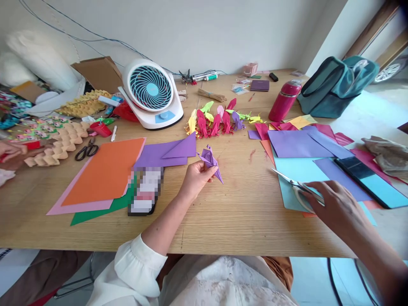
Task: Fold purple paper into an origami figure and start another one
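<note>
My left hand (198,177) pinches a purple folded-paper figure (208,158) above the middle of the table; its pointed end slants down to the right. At the right, my right hand (334,202) has its fingers on the handles of a pair of scissors (295,182). The blades point up and left over light blue paper (287,197). Beyond my left hand stands a cluster of folded-paper figures (215,123) in red, yellow, green, pink and purple. Purple sheets (159,155) lie to the left of the figure I hold.
Left are orange paper (105,170), a blurred phone (146,191), black scissors (86,151) and a white fan (151,91). Another person's hand (11,151) is at the far left. A red bottle (285,100), teal bag (334,91) and dark phone (360,180) lie right.
</note>
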The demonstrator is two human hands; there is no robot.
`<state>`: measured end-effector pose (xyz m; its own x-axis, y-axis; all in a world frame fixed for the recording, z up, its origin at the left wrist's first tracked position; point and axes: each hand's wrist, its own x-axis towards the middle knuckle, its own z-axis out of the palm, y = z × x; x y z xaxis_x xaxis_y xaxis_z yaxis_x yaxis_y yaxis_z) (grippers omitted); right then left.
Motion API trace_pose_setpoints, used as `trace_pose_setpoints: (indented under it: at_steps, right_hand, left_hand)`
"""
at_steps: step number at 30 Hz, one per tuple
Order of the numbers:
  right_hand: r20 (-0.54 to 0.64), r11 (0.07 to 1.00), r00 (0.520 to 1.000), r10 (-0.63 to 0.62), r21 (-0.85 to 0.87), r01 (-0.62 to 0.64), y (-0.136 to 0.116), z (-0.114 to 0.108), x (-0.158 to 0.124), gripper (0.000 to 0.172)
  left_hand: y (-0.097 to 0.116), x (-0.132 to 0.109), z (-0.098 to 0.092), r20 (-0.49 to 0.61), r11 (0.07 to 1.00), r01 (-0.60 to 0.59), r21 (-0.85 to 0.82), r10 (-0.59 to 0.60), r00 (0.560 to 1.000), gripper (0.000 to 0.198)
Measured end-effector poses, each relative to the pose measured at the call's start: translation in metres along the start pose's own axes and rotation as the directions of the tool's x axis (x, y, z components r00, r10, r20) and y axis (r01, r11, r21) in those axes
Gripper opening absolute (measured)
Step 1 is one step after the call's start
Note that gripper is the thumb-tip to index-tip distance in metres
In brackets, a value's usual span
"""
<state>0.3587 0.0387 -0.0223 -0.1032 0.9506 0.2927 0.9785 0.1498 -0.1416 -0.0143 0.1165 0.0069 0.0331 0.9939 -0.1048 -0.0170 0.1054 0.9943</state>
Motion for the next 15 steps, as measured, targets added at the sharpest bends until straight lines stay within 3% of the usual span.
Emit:
trace_pose_setpoints:
  at_steps: [4, 7, 9, 12, 14, 15]
  right_hand:
    - [0.027, 0.999, 1.0, -0.006, -0.051, 0.008, 0.025, 0.008, -0.017, 0.049]
    - [0.098, 0.992, 0.99, 0.106, -0.074, -0.099, 0.018, 0.005, -0.005, 0.047]
    - [0.113, 0.994, 0.988, 0.106, -0.035, -0.102, 0.007, 0.0, 0.005, 0.048]
    - [0.137, 0.965, 0.988, 0.069, 0.242, -0.101, -0.02, -0.01, 0.015, 0.045]
    - [0.262, 0.844, 0.965, 0.018, 0.514, -0.155, -0.048, -0.016, 0.017, 0.041]
    - [0.313, 0.75, 0.948, -0.065, 0.642, -0.161, -0.064, -0.017, 0.017, 0.042]
  left_hand:
    - [0.001, 0.001, 0.001, 0.014, 0.999, -0.001, 0.039, 0.0, 1.0, 0.03]
    - [0.006, 0.001, 0.003, 0.025, 0.998, -0.022, 0.065, 0.02, 0.999, 0.03]
    - [0.012, 0.0, 0.004, 0.033, 0.997, -0.037, 0.074, 0.035, 0.999, 0.029]
    - [0.027, 0.0, 0.004, 0.063, 0.995, -0.057, 0.088, 0.052, 0.997, 0.028]
    - [0.039, 0.0, 0.004, 0.097, 0.993, -0.055, 0.105, 0.045, 0.994, 0.027]
    - [0.045, 0.0, 0.005, 0.114, 0.992, -0.054, 0.114, 0.041, 0.993, 0.025]
